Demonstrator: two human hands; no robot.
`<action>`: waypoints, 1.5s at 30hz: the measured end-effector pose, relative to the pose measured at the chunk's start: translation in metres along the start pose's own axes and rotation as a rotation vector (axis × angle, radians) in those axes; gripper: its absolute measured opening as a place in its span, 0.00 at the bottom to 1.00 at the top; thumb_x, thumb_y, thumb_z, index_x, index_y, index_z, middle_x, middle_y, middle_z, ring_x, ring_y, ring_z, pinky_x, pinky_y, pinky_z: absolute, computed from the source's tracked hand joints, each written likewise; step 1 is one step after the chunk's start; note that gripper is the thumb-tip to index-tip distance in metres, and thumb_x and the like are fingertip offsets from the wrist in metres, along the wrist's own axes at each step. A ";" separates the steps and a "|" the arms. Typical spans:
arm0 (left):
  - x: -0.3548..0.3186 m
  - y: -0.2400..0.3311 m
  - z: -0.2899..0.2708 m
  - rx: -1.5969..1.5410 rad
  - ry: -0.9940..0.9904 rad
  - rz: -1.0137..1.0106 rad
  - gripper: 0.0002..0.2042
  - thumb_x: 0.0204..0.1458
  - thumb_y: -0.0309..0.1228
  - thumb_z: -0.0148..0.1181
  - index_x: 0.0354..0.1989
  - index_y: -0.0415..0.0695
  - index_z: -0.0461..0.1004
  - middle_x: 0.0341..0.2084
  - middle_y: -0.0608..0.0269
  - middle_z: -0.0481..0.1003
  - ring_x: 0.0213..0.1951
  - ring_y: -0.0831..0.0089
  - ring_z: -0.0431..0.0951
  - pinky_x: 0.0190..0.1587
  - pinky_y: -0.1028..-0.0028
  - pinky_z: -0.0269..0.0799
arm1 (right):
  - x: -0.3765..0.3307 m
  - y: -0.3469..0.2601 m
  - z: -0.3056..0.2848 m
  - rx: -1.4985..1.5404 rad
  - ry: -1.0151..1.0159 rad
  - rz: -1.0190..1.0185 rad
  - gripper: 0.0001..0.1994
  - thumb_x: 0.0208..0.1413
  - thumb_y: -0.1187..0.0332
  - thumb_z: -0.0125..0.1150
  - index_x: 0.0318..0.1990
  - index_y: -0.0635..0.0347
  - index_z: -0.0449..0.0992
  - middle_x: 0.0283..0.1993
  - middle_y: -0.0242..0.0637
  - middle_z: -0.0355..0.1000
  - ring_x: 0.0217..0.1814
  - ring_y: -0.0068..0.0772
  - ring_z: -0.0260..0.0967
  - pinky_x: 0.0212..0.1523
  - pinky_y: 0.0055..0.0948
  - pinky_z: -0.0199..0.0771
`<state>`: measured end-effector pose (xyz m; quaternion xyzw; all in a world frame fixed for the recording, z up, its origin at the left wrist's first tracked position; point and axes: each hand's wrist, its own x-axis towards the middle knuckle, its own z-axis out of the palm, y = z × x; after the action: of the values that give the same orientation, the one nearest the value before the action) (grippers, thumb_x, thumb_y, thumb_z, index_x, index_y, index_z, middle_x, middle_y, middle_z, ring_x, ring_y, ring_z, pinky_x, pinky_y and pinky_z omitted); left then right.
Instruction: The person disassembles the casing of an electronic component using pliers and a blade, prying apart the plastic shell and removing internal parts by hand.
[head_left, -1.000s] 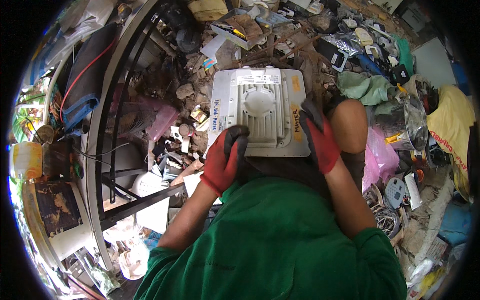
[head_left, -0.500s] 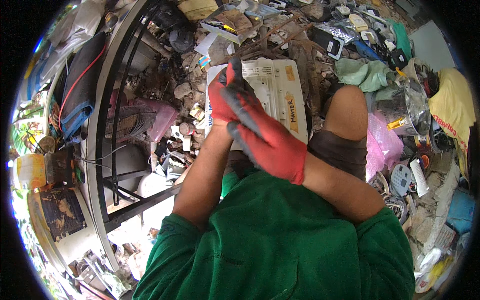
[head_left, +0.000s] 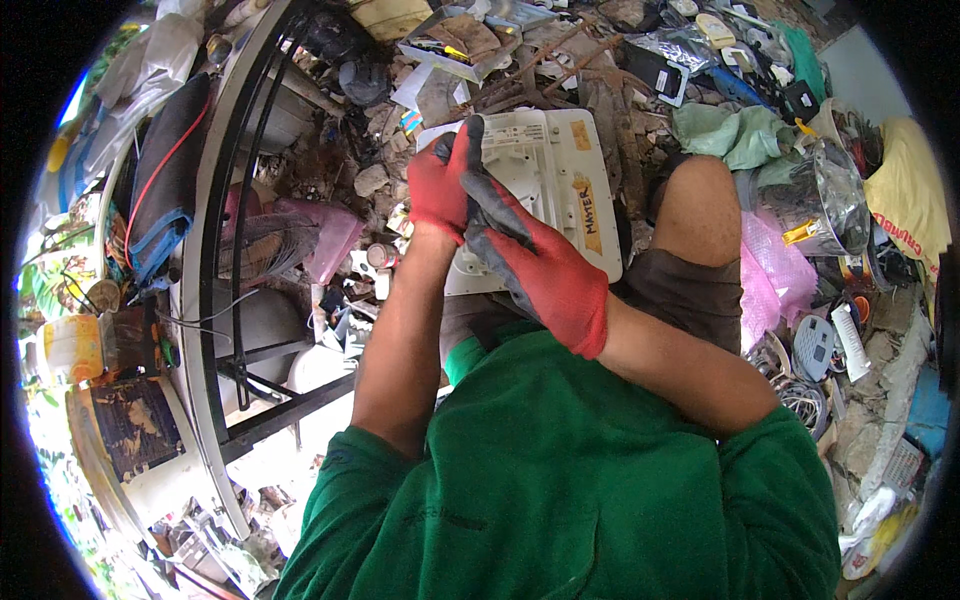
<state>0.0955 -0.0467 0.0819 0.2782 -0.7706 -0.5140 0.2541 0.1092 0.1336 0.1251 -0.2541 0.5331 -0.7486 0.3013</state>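
Both of my hands wear red gloves with black-coated fingers and palms. My left hand (head_left: 440, 185) is raised over the panel's left side, fingers curled in and one digit pointing up; I see nothing held in it. Against its palm side lies my right hand (head_left: 545, 275), its fingers stretched out and pressed together, holding nothing I can see. The contact between the gloves is partly hidden. Under them rests a flat off-white plastic panel (head_left: 590, 160) with rounded corners, raised ribs and pieces of tan tape (head_left: 587, 215), one marked by hand.
A metal frame (head_left: 205, 240) stands on my left, with a dark cloth (head_left: 165, 170) over it. Scrap and rubble cover the ground ahead. To the right are a clear bucket (head_left: 830, 205), pink bubble wrap (head_left: 770, 270), a yellow sack (head_left: 910, 190) and coiled cables (head_left: 800, 400).
My right hand has slid down and slightly away from the left glove, showing more of it. The left hand has shifted a little leftward. The panel stays beneath them.
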 end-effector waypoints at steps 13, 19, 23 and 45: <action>-0.057 0.060 0.015 -0.291 -0.333 -0.084 0.20 0.62 0.44 0.58 0.25 0.41 0.71 0.17 0.74 0.67 0.21 0.82 0.64 0.23 0.73 0.61 | -0.021 -0.025 -0.064 -0.361 -0.015 0.225 0.24 0.66 0.61 0.54 0.66 0.59 0.66 0.49 0.47 0.78 0.49 0.25 0.73 0.53 0.27 0.71; -0.032 0.033 0.005 0.246 -0.203 0.121 0.22 0.58 0.45 0.61 0.21 0.37 0.76 0.15 0.46 0.71 0.16 0.58 0.70 0.25 0.65 0.67 | -0.021 -0.006 -0.031 -0.177 -0.056 0.189 0.23 0.65 0.63 0.53 0.65 0.63 0.65 0.50 0.49 0.77 0.51 0.28 0.73 0.55 0.30 0.70; -0.007 0.026 -0.008 0.308 -0.007 0.254 0.20 0.58 0.46 0.60 0.30 0.38 0.80 0.22 0.42 0.76 0.26 0.49 0.78 0.31 0.61 0.72 | -0.028 -0.026 -0.031 -0.534 -0.095 -0.134 0.22 0.68 0.65 0.47 0.67 0.62 0.63 0.58 0.51 0.72 0.57 0.34 0.72 0.58 0.33 0.70; -0.025 0.011 -0.059 -1.192 -0.279 -0.413 0.31 0.62 0.59 0.45 0.60 0.45 0.69 0.58 0.57 0.72 0.63 0.61 0.67 0.67 0.54 0.55 | 0.033 0.027 -0.079 -1.037 0.076 -0.479 0.27 0.52 0.65 0.69 0.58 0.61 0.68 0.55 0.51 0.68 0.49 0.56 0.72 0.55 0.43 0.71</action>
<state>0.1511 -0.0645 0.1101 0.1626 -0.3091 -0.9235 0.1584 0.0358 0.1545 0.0777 -0.4555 0.7687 -0.4450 -0.0603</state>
